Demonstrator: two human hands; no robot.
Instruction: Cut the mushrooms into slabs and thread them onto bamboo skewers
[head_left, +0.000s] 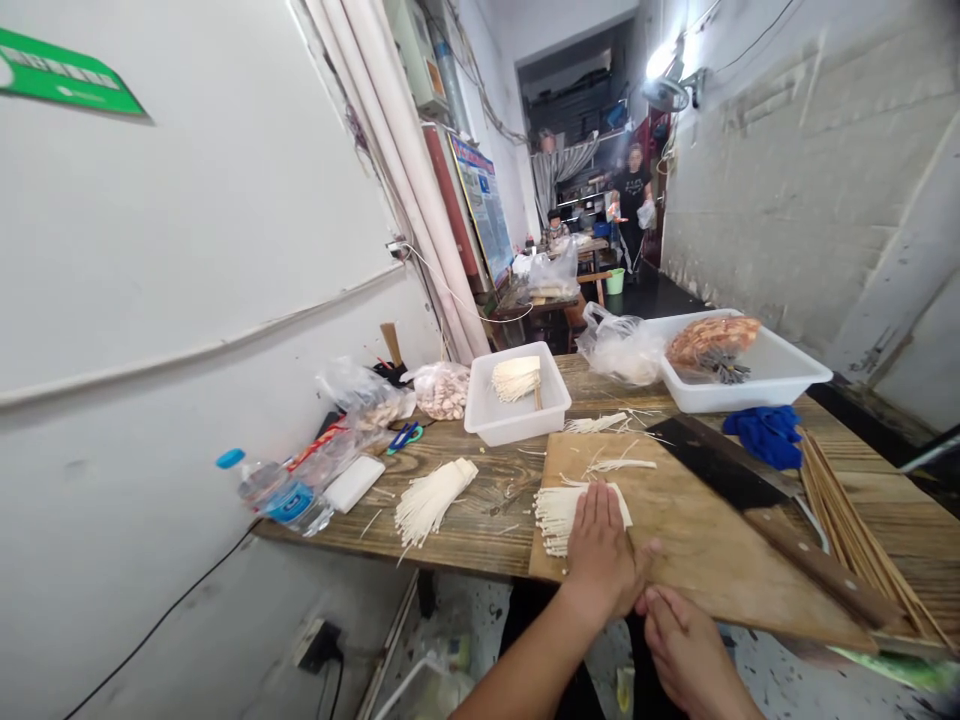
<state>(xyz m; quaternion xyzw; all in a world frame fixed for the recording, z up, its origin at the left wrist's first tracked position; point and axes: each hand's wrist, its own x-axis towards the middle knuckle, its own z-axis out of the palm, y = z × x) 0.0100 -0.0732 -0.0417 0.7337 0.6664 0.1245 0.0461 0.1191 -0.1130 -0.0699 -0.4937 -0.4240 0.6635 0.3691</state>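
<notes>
My left hand [602,548] lies flat, fingers stretched out, on a bunch of enoki mushrooms [553,518] at the left of the wooden cutting board [697,535]. Just below, at the board's front edge, my right hand [679,640] is closed in a pinch close to the left thumb. Whatever it grips is too small to make out. Loose enoki strands [621,464] lie farther up the board. A cleaver [720,470] with a wooden handle rests across the board's right side. Bamboo skewers [855,530] lie right of it.
Another enoki bunch [435,500] lies on the table to the left. A white tub [517,428] holds skewered enoki. At the back right, a white tray [780,385] holds skewered food. Also here are a blue cloth [765,433], a water bottle [281,497] and scissors [406,437].
</notes>
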